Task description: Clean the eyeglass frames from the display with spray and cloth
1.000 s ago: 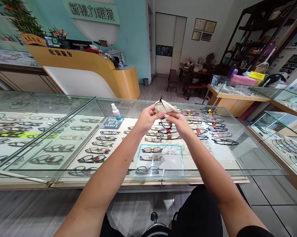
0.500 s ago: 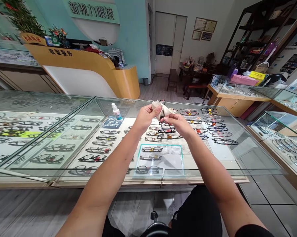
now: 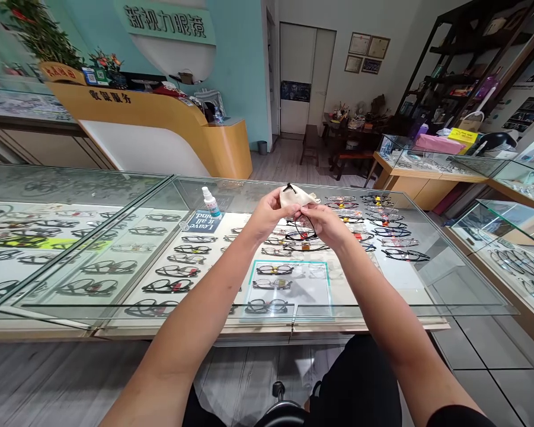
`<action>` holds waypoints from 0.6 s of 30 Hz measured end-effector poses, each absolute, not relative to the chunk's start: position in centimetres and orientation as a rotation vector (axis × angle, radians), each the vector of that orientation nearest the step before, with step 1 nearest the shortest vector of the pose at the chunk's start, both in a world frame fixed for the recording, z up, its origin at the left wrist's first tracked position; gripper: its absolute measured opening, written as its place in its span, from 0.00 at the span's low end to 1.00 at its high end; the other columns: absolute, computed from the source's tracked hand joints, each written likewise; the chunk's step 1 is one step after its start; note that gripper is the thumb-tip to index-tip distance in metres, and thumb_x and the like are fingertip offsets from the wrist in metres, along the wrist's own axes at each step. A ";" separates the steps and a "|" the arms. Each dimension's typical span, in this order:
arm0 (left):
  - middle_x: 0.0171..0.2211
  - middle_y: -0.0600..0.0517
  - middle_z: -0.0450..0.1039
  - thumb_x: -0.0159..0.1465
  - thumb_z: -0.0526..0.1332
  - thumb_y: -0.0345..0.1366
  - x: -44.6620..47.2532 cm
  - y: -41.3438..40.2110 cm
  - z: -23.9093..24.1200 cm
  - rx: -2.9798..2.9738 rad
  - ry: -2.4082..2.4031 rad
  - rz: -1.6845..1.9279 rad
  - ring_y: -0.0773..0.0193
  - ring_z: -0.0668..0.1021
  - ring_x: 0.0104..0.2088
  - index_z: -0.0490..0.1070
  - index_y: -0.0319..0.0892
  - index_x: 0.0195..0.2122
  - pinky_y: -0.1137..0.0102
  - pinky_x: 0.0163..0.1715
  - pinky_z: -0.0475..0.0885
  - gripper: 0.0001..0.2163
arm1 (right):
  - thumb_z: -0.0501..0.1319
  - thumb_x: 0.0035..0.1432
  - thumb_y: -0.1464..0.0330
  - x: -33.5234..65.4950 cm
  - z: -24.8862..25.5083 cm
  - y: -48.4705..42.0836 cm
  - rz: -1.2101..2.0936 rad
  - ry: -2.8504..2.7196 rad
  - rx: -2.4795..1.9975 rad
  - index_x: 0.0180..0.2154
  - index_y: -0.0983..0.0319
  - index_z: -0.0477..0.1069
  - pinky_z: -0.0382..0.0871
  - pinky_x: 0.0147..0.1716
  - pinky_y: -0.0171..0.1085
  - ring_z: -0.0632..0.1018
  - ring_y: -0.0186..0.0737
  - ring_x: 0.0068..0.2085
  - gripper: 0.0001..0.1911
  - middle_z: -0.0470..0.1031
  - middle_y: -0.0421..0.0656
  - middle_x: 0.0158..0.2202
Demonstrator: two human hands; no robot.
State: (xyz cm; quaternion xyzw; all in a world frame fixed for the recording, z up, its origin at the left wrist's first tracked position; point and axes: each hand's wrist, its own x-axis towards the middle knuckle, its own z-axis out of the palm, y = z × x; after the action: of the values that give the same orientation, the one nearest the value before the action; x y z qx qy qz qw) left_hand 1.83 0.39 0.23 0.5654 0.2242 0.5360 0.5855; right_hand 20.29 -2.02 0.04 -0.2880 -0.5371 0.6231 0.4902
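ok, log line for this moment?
left hand: gripping cloth | right hand: pinching glasses | cloth: against glasses | spray bottle: on glass counter

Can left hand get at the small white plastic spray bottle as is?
Likely yes, but only once left hand releases the crumpled cream cloth; nothing visible stands between hand and bottle.

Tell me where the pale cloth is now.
In the head view, the pale cloth is just above centre, held between the left hand and right hand, over the glass display case, right of the spray bottle.
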 end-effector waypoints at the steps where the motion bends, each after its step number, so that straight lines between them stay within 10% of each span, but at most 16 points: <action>1: 0.34 0.53 0.81 0.47 0.88 0.47 2.2 0.3 0.1 1.279 0.522 1.281 0.67 0.78 0.29 0.80 0.41 0.46 0.70 0.33 0.74 0.30 | 0.82 0.46 0.51 20.2 0.0 -2.1 1.522 -1.299 -0.699 0.32 0.60 0.85 0.71 0.43 0.40 0.76 0.40 0.39 0.21 0.83 0.45 0.36; 9: 0.22 0.54 0.73 0.53 0.80 0.66 2.8 0.9 -0.7 1.170 0.596 1.414 0.69 0.71 0.22 0.78 0.40 0.31 0.70 0.23 0.66 0.31 | 0.80 0.50 0.48 19.4 -0.6 -2.4 1.438 -1.420 -0.748 0.34 0.59 0.86 0.68 0.47 0.41 0.76 0.42 0.41 0.22 0.84 0.44 0.37; 18: 0.38 0.44 0.86 0.58 0.81 0.58 1.8 1.8 -0.8 1.164 0.487 1.258 0.52 0.86 0.47 0.83 0.38 0.41 0.61 0.51 0.81 0.27 | 0.79 0.50 0.50 20.4 -0.7 -1.5 1.289 -1.166 -0.646 0.34 0.55 0.84 0.69 0.45 0.40 0.74 0.42 0.42 0.18 0.81 0.41 0.39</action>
State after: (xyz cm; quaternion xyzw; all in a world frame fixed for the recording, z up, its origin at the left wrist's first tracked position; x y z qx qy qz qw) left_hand 1.77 1.81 -0.77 0.5079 0.2124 0.5489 0.6290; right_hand 20.37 -1.53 -0.66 -0.2785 -0.5031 0.5559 0.6003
